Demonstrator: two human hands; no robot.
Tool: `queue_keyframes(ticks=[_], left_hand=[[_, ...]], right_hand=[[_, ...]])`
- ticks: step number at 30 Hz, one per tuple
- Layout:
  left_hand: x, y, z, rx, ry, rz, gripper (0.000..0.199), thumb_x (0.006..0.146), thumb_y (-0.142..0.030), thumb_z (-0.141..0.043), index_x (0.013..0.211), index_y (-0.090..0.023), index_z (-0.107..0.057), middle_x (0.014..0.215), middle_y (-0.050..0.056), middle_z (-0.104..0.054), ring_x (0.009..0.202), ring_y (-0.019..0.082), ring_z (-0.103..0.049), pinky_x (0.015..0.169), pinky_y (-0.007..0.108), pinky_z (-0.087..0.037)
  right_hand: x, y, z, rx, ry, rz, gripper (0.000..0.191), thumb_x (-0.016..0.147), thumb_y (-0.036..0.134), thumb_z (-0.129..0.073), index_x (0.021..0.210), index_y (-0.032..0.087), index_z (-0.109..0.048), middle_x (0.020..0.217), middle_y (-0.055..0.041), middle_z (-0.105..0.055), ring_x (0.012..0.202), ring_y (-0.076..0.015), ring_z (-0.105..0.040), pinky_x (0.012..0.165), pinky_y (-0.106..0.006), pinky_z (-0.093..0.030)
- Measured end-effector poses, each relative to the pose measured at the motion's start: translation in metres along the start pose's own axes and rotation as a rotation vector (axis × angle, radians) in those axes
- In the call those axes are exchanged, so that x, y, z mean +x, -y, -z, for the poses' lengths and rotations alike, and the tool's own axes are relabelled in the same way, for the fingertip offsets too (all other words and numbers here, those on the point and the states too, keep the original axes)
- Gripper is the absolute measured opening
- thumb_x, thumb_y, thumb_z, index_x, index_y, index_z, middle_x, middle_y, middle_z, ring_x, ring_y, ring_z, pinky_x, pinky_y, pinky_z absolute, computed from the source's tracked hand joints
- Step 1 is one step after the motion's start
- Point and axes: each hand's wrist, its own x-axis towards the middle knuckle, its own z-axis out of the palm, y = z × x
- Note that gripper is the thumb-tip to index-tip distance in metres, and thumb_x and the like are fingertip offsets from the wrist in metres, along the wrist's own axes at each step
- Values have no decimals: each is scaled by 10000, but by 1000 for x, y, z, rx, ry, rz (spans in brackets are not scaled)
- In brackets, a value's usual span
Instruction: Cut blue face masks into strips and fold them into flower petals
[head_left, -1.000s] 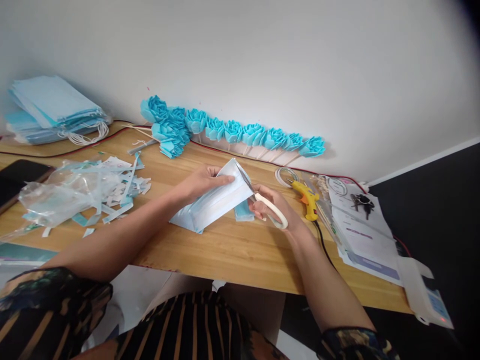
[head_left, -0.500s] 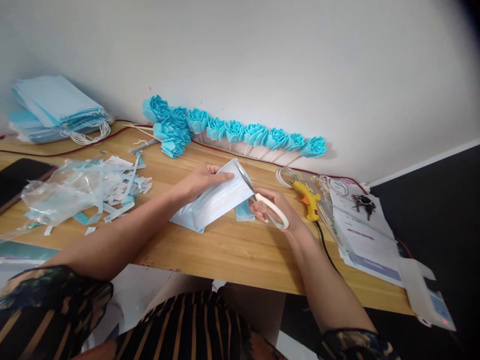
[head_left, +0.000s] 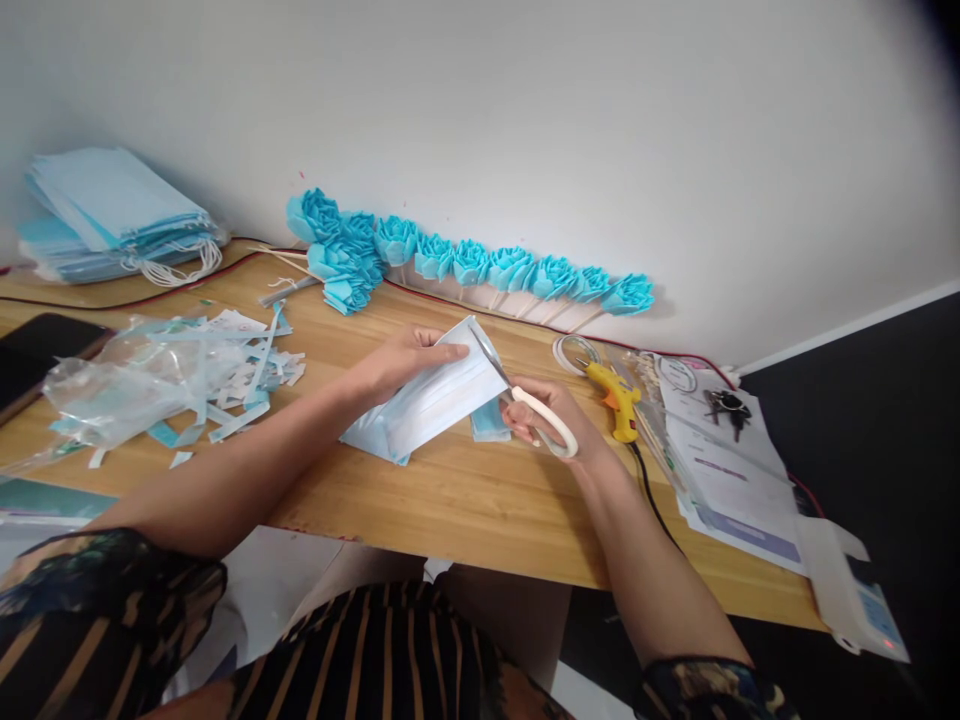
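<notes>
My left hand pinches a pale blue face mask along its upper edge, thumb on top and fingers behind. The mask is tilted above the table, and its lower left part hangs folded. White-handled scissors are gripped in my right hand, fingers in the loops. Their blades lie along the mask's right end, close to its edge. Under the mask and beside my right hand, a small folded blue piece rests on the table.
Blue fabric flowers on sticks line the wall. A mask stack stands at the back left, with cut scraps and a plastic bag and a phone nearer. A yellow glue gun, papers and keys lie right.
Almost nothing differs. Both hands, the mask and the scissors keep nearly the same position, with the blades still at the mask's right end.
</notes>
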Motion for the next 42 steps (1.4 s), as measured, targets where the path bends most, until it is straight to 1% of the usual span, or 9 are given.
queue_keyframes(ticks=[5, 10, 17, 25, 33, 35, 38, 40, 42], left_hand=[[1, 1, 1, 6, -12, 0, 394, 770, -519, -728, 754, -130, -667, 676, 53, -660, 543, 119, -541, 507, 232, -384], [4, 1, 4, -82, -39, -51, 378, 744, -506, -763, 809, -154, -644, 720, 19, -657, 598, 124, -570, 565, 238, -416], [3, -1, 7, -57, -77, -87, 360, 765, -472, -753, 716, -153, -594, 646, -8, -585, 550, 97, -507, 527, 230, -351], [1, -4, 6, -35, -84, -83, 366, 745, -471, -752, 679, -157, -576, 625, -8, -570, 534, 95, -489, 519, 237, -336], [0, -6, 5, -17, -106, -82, 390, 718, -488, -769, 658, -160, -566, 595, -17, -555, 511, 89, -468, 506, 231, -329], [0, -7, 5, -18, -100, -76, 388, 708, -496, -783, 680, -155, -598, 607, -11, -580, 519, 95, -490, 511, 230, -347], [0, -6, 6, -28, -23, -57, 382, 692, -491, -810, 801, -145, -690, 709, 24, -671, 585, 124, -571, 552, 239, -412], [1, -5, 6, -28, 21, -46, 396, 682, -472, -826, 870, -139, -724, 768, 47, -708, 623, 144, -608, 572, 247, -442], [1, -4, 6, -26, 32, -40, 384, 685, -453, -829, 879, -135, -733, 776, 52, -718, 623, 146, -613, 570, 248, -451]], right_hand=[[0, 2, 0, -7, -11, -29, 453, 623, 467, -883, 963, 195, -757, 586, 42, -553, 408, -43, -385, 363, -203, -250], [-1, 4, -2, -13, -35, -30, 505, 601, 476, -896, 953, 149, -742, 577, 45, -542, 402, -39, -380, 363, -198, -247], [-2, 3, -2, -28, -44, -35, 486, 630, 459, -882, 956, 131, -734, 597, 36, -564, 403, -35, -394, 366, -196, -259], [-3, 5, -4, -40, -42, -23, 381, 641, 442, -867, 852, 157, -728, 579, 42, -552, 413, -39, -392, 370, -197, -258], [-2, 4, -2, -72, -57, -41, 411, 621, 490, -875, 769, 154, -691, 594, 25, -582, 404, -40, -400, 365, -204, -264], [-2, 3, -1, -72, -58, -55, 437, 620, 502, -874, 799, 152, -684, 598, 27, -580, 403, -40, -398, 371, -205, -257], [-1, 2, 1, -72, -27, -47, 506, 635, 532, -860, 936, 161, -693, 626, 36, -561, 430, -49, -400, 394, -213, -256], [-2, 3, 1, -81, 7, -7, 541, 659, 565, -838, 1001, 175, -684, 664, 35, -551, 469, -60, -405, 419, -223, -268], [-3, 6, -1, -99, 48, 47, 572, 678, 608, -817, 1031, 181, -675, 694, 31, -541, 509, -69, -408, 449, -233, -285]])
